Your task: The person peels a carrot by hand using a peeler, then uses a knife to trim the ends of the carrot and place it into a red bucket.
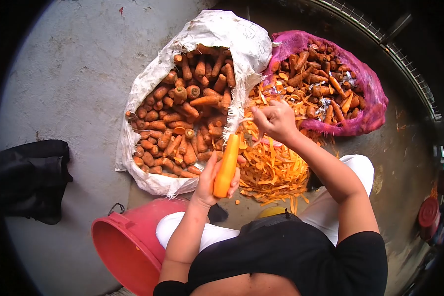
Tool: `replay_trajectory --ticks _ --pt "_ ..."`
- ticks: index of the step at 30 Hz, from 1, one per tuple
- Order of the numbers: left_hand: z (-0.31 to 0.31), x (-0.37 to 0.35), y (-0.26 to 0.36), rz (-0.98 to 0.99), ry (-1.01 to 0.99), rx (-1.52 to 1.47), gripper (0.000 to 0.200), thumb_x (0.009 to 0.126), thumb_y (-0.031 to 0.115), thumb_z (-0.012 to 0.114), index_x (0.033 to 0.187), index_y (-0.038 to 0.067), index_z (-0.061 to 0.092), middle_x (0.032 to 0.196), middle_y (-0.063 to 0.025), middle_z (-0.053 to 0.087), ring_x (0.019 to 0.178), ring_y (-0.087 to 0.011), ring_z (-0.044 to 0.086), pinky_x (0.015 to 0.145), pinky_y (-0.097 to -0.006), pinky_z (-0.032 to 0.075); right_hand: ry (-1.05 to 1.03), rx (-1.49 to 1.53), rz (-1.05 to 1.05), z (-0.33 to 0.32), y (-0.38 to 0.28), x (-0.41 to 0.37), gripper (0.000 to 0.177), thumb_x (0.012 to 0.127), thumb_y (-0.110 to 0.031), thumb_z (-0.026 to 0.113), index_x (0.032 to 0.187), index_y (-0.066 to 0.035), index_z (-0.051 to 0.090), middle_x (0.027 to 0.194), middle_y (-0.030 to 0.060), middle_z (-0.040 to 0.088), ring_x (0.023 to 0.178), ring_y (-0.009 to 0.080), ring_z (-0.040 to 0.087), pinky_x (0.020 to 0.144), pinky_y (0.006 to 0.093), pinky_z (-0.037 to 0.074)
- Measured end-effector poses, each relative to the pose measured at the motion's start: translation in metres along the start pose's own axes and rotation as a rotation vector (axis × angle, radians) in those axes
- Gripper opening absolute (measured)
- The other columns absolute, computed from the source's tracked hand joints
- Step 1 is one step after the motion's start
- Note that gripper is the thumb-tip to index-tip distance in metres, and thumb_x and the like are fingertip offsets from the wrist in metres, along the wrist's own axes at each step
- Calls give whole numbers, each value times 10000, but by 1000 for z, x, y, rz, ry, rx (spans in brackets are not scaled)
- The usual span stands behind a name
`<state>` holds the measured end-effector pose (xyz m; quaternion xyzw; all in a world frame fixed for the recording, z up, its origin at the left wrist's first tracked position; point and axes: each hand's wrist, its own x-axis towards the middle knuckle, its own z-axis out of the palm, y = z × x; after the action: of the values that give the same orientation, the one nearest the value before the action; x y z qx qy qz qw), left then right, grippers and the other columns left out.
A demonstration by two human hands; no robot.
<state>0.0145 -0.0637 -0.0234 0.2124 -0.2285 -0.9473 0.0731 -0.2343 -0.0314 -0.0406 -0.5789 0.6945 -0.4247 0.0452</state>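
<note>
My left hand is wrapped round a peeled carrot, bright orange and smooth, tilted with one end pointing away from me. Up and to the right of it, my right hand is closed, thumb and fingers pressed together. A thin pale strip shows beside its fingertips, but what it grips is too small to make out. Below my right hand lies a heap of orange carrot peelings. Left of my hands, a white woven sack gapes open, full of unpeeled carrots.
A pink mesh sack with carrots, pieces and scraps lies at the back right. On its side at my left is a red bucket. Black cloth lies on the grey floor. A red round object stands far right.
</note>
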Motion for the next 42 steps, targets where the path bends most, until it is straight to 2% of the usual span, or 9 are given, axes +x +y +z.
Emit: replay_trajectory --ticks 6,7,17,21,26,28,32,37,42 --pt "-4 17 -17 -29 511 -189 399 985 457 365 1157 139 535 874 -51 624 729 -175 621 582 -329 520 -111 86 -388 12 -56 -27 365 774 -202 635 438 -175 494 446 -17 463 472 176 420 506 336 302" --pt "-26 16 -20 9 203 -258 392 986 451 373 1194 158 530 929 -30 638 786 -167 638 622 -317 536 -129 95 -403 12 -60 -31 364 770 -201 635 438 -175 489 449 -19 463 474 176 422 505 337 300" --pt "-15 13 -28 70 389 -98 352 1000 419 369 1153 148 534 919 -12 612 717 -117 623 556 -285 526 -172 115 -422 7 -63 -32 367 748 -182 630 434 -162 440 458 -20 464 468 189 426 493 342 293" --pt "32 5 -16 4 511 117 518 1001 451 326 1305 50 446 718 -41 543 523 -115 542 415 -236 462 -118 12 -239 13 -32 -23 361 770 -213 601 427 -166 499 434 -17 478 449 184 439 521 347 338" --pt "16 -4 -23 -135 105 91 557 994 504 279 1396 124 351 654 -78 497 472 -134 500 391 -232 449 -135 -351 -126 9 60 -8 428 861 -310 480 479 -169 611 453 7 526 493 161 533 672 361 442" --pt "10 -10 -21 -109 -4 98 615 976 558 285 1392 111 357 679 -80 520 509 -128 521 402 -234 455 -367 -569 291 8 84 -11 450 859 -355 446 529 -136 659 473 39 552 518 189 568 726 364 477" --pt "10 -7 -13 -51 -82 -105 675 964 585 277 1426 93 298 679 -96 523 510 -141 524 412 -237 466 -439 -289 663 9 94 -14 480 827 -423 469 602 -53 674 545 99 606 582 256 635 561 374 496" --pt "7 -10 -11 -2 -142 -179 674 983 515 296 1417 1 266 674 -104 507 503 -158 522 413 -249 471 -936 -297 545 48 81 -61 520 892 -470 407 706 -71 682 651 95 640 591 238 626 608 374 492" --pt "-4 -9 -10 65 -242 -149 595 1005 419 314 1407 -18 276 732 -98 513 564 -172 530 472 -269 488 -622 -211 431 71 59 -92 531 906 -449 438 577 -100 665 525 87 605 512 276 608 552 397 492"
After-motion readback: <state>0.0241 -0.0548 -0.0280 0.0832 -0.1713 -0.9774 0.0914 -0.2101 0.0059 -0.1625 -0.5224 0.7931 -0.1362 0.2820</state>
